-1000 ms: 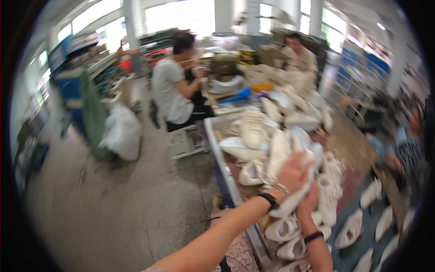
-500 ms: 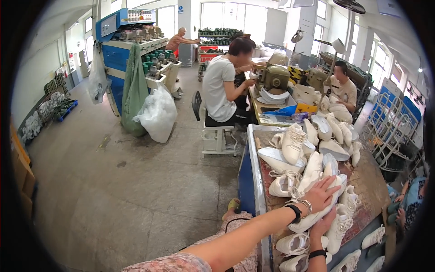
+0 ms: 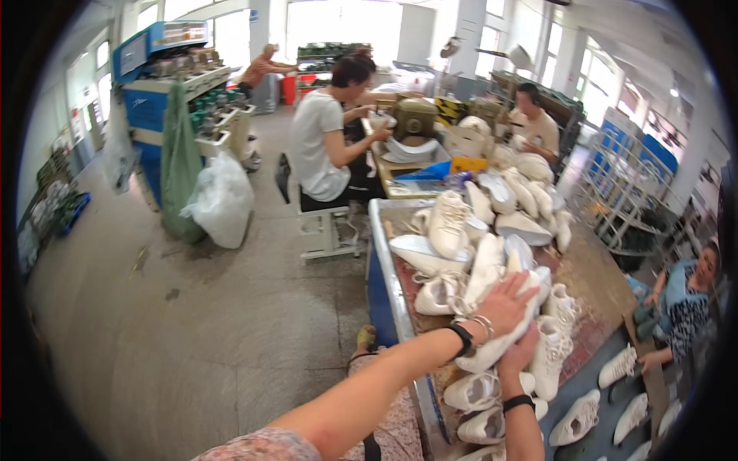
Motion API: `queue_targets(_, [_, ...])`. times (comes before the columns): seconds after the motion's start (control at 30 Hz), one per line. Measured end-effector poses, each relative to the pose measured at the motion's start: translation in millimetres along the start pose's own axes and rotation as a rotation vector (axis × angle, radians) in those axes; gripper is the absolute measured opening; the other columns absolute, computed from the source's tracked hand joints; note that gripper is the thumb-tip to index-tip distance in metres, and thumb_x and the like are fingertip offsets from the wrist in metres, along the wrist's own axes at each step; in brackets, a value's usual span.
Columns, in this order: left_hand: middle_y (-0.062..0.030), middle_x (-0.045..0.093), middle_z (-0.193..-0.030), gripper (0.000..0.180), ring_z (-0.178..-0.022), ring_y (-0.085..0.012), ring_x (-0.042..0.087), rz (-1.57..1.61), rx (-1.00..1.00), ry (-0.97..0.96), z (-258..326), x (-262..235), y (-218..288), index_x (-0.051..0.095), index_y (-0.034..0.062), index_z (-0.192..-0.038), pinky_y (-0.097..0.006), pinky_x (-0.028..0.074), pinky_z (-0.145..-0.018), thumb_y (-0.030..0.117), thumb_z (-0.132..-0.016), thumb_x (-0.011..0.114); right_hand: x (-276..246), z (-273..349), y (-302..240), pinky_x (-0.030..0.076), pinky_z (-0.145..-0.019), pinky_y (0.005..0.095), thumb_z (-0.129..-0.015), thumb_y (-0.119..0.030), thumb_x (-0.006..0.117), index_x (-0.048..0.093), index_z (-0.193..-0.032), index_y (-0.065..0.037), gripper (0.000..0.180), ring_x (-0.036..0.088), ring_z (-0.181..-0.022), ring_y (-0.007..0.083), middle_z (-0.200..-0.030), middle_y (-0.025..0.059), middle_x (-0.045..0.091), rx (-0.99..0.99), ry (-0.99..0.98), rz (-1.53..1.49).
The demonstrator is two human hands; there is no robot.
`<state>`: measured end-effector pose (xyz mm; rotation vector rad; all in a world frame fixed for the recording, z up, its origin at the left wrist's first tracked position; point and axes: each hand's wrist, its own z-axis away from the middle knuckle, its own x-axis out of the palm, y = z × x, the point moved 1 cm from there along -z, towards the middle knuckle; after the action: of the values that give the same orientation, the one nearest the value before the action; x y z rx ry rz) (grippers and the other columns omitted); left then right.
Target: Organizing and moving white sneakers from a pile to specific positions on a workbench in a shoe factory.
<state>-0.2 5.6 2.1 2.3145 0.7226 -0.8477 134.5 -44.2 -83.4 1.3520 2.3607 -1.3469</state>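
Note:
A cream shoe (image 3: pixel 487 355) is tilted between my two hands over the near part of the worktable (image 3: pixel 586 313). My left hand (image 3: pixel 501 306) lies flat along its side, fingers stretched toward the far end. From the right and below, my right hand (image 3: pixel 520 352) curls round the same shoe, its fingertips partly hidden. Cream lace-up shoes surround both hands: one (image 3: pixel 442 293) lies left of my left hand, another (image 3: pixel 550 355) right of my right hand. Several more are heaped beyond, some with pale soles turned up.
Two people sit farther along the tables near a sewing machine (image 3: pixel 415 119). At right, a person in blue reaches toward shoes (image 3: pixel 575 419) on a lower grey surface. A metal rack (image 3: pixel 623 180) stands behind. White bags (image 3: pixel 219 201) hang left beside a blue machine (image 3: pixel 146 107).
The view has swung right, so the scene sits farther left and more of the person and shoes at right shows. Both my hands stay on the same shoe.

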Motion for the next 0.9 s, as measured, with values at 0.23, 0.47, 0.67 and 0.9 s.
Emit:
queue_targets(0.23, [-0.0203,0.027,-0.159,0.057,-0.146,-0.0377,0.028,-0.072,0.098,-0.096,8,-1,7,0.039,0.0170,-0.151,-0.050,0.022,-0.118,0.023,-0.096,0.051,2,-4,-3,0.041,-0.102,0.0438,-0.095,-0.023,0.060,0.048,-0.136,-0.002,0.047,0.051,-0.122,0.0369,-0.128,0.0193,0.056,-0.040,0.029,-0.014])
queue_targets(0.47, [-0.0181,0.030,-0.158,0.057,-0.145,-0.0375,0.029,0.011,0.094,-0.080,9,8,14,0.043,0.0188,-0.148,-0.050,0.025,-0.118,0.021,-0.093,0.055,-3,2,-1,0.043,-0.101,0.0437,-0.095,-0.021,0.061,0.048,-0.137,-0.003,0.047,0.051,-0.123,0.0345,-0.130,0.0167,0.055,-0.021,0.042,0.010])
queue_targets(0.67, [-0.0196,0.046,-0.148,0.040,-0.138,-0.0356,0.041,0.456,-0.147,-0.266,-11,1,-12,0.062,0.0109,-0.130,-0.044,0.035,-0.113,0.024,-0.092,0.060,2,8,2,0.042,-0.103,0.0432,-0.096,-0.022,0.058,0.050,-0.136,-0.004,0.044,0.051,-0.123,0.0343,-0.132,0.0164,0.055,0.021,-0.027,-0.042])
queue_targets(0.9, [-0.0136,0.070,-0.116,0.031,-0.109,-0.0209,0.064,0.640,-0.255,-0.054,4,-71,-45,0.067,0.0011,-0.117,-0.033,0.048,-0.097,0.023,-0.096,0.060,1,-2,-8,0.038,-0.105,0.0429,-0.092,-0.019,0.062,0.053,-0.134,-0.003,0.046,0.052,-0.119,0.0365,-0.128,0.0170,0.058,-0.037,0.055,-0.078])
